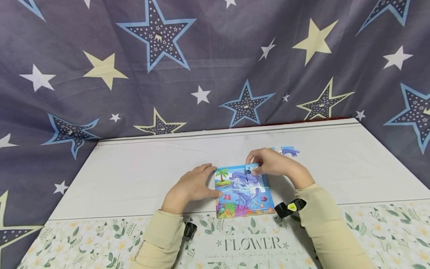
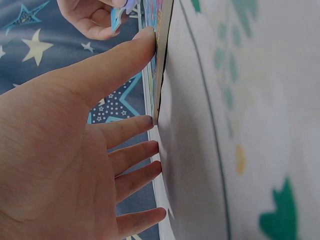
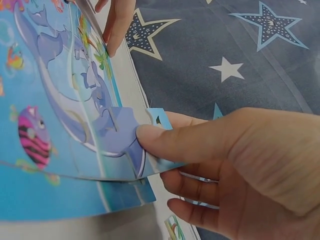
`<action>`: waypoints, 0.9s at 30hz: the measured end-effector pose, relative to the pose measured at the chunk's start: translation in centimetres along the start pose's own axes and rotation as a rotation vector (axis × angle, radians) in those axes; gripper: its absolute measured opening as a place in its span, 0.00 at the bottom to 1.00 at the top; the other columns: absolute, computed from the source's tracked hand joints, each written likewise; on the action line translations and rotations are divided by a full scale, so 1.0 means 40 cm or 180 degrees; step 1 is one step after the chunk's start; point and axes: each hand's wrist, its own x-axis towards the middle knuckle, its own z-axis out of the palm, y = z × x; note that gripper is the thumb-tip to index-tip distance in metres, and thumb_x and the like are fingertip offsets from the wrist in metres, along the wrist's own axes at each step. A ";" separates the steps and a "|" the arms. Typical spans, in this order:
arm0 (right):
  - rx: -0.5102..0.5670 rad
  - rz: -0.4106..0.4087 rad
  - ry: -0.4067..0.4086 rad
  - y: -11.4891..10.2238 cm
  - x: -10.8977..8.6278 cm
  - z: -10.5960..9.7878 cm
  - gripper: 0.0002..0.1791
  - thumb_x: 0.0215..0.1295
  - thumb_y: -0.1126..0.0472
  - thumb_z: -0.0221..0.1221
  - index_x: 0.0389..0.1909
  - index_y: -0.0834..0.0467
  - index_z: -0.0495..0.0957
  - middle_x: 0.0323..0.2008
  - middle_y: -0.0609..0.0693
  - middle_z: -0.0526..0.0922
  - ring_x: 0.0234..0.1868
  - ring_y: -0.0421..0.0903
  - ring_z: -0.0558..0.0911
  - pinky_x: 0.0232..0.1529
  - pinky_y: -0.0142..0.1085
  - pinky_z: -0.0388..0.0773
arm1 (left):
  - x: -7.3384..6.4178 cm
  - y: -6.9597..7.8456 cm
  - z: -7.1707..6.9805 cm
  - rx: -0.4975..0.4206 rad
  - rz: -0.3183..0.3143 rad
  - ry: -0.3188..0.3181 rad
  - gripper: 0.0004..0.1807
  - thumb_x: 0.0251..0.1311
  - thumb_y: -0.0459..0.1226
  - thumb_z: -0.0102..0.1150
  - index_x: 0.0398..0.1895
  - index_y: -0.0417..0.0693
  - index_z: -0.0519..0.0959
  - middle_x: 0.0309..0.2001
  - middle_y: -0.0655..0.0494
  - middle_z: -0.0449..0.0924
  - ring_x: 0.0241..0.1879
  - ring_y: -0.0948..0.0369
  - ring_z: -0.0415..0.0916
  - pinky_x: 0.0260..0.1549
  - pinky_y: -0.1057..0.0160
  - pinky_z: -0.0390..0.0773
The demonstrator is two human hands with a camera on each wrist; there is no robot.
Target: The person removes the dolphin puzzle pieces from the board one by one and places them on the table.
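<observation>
A jigsaw puzzle board (image 1: 231, 201) with dolphins, a palm tree, a crab and coral lies before me, across the table's plain white part and its floral front. My left hand (image 1: 191, 186) is at its left side, fingers extended; the thumb (image 2: 142, 45) and index fingertip touch the board's edge. Over the upper right corner, my right hand (image 1: 275, 163) pinches a puzzle piece (image 3: 122, 127) between thumb and fingers. The piece shows purple dolphin and blue background, and overlaps the picture in the right wrist view. The fingers partly hide it.
Beyond my right hand, loose puzzle pieces (image 1: 289, 151) lie on the white tabletop (image 1: 151, 168), one with a dolphin's head. A dark star-patterned curtain (image 1: 208, 63) hangs along the back and sides. The floral front of the table cover (image 1: 250, 244) bears the word FLOWER.
</observation>
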 end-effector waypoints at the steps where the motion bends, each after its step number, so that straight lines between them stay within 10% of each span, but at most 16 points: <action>1: 0.0005 -0.0029 -0.0002 0.001 0.000 0.000 0.13 0.58 0.74 0.66 0.43 0.63 0.80 0.31 0.50 0.82 0.28 0.44 0.70 0.34 0.37 0.72 | 0.000 0.000 0.000 -0.0002 -0.0001 0.0001 0.49 0.52 0.57 0.70 0.74 0.47 0.64 0.75 0.48 0.58 0.74 0.49 0.54 0.69 0.43 0.57; 27: 0.0331 0.0248 -0.0072 0.015 -0.004 -0.005 0.09 0.66 0.69 0.60 0.45 0.66 0.76 0.27 0.50 0.80 0.25 0.43 0.70 0.28 0.36 0.69 | 0.000 0.000 0.000 -0.0016 0.0011 -0.0009 0.49 0.52 0.57 0.70 0.74 0.47 0.63 0.75 0.47 0.57 0.74 0.48 0.53 0.70 0.43 0.56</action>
